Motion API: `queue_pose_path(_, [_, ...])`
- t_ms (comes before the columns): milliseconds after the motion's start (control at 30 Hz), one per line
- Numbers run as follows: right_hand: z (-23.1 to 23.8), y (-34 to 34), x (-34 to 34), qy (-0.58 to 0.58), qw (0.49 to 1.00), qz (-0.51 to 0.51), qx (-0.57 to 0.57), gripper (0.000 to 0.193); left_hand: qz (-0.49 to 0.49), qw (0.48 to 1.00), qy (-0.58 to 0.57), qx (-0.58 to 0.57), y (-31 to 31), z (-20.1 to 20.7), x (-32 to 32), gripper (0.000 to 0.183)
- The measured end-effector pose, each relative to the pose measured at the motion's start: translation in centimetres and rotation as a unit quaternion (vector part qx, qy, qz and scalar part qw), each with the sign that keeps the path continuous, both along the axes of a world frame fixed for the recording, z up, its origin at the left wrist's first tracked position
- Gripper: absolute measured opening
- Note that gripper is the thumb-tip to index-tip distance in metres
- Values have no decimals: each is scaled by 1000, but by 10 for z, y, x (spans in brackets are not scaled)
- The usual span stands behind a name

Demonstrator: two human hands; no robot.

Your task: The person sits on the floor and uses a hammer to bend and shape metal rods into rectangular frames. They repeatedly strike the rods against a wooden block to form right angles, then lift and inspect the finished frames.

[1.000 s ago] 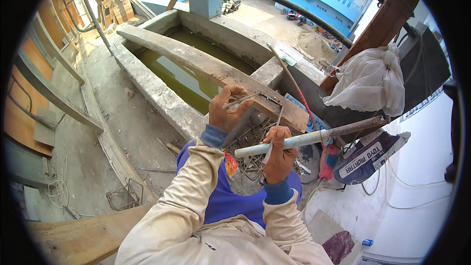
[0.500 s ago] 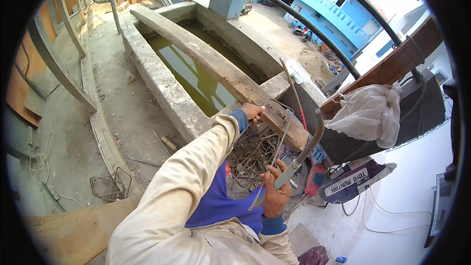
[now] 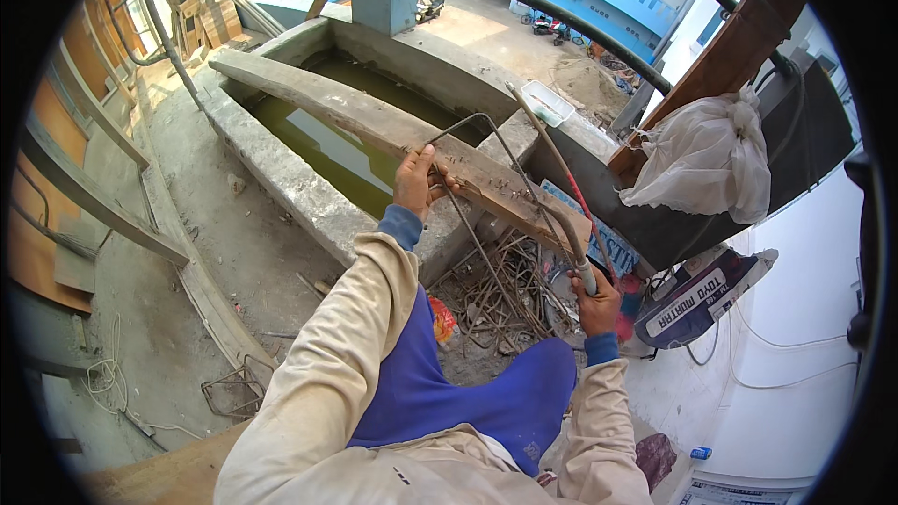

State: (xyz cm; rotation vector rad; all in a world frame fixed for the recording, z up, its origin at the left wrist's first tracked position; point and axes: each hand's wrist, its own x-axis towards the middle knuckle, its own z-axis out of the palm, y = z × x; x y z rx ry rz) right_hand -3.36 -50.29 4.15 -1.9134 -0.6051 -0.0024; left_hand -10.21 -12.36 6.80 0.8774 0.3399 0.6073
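Right of the right hand, a dark blue bag has a white strip with dark letters, and a blue sheet with pale letters is just above that hand. The thin bent metal rod goes up from the left hand to a corner, then slants down to the right. The left thumb and fingers pinch the rod, and the right fingers wrap around the grey handle of a curved metal bar.
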Motion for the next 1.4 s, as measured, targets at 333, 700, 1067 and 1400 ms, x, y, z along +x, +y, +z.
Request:
queue_pose_path(333, [-2,5,1,-7,996,-17,-88,23,85,994,51,-51,2,-46,11,25])
queue_pose_path(700, [13,51,127,-163,929,-88,-320,18,115,911,287,272,38,-70,10,26])
queue_pose_path(1067, [-12,97,121,-118,919,-116,-358,22,140,743,386,529,94,-107,51,27])
queue_pose_path(1400, [-13,20,126,-78,986,-101,-107,26,-14,638,456,620,103,-72,46,38])
